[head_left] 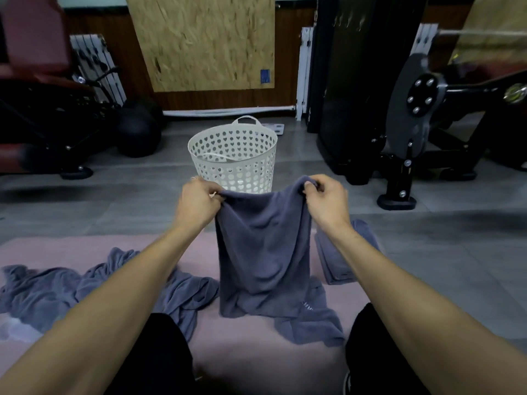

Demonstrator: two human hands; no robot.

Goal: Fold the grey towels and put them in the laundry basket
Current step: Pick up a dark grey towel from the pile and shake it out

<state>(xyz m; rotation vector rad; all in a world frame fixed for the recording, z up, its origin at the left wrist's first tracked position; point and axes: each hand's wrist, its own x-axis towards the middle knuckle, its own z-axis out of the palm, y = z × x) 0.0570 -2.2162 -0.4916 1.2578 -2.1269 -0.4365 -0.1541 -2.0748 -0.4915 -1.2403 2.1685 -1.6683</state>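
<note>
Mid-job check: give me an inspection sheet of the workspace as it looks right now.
Surface: pink mat on a grey tiled floor.
Job's things: held towel hangs upright, its lower end on the mat; crumpled towel lies at left; folded towel lies at right; white laundry basket stands beyond, no towels seen inside.
Clutter: nothing seen.
Grippers: left hand and right hand each pinch a top corner of the held towel.
Cables: nothing seen.
Surroundings: gym machine, black ball, chipboard panel against the wall.
</note>
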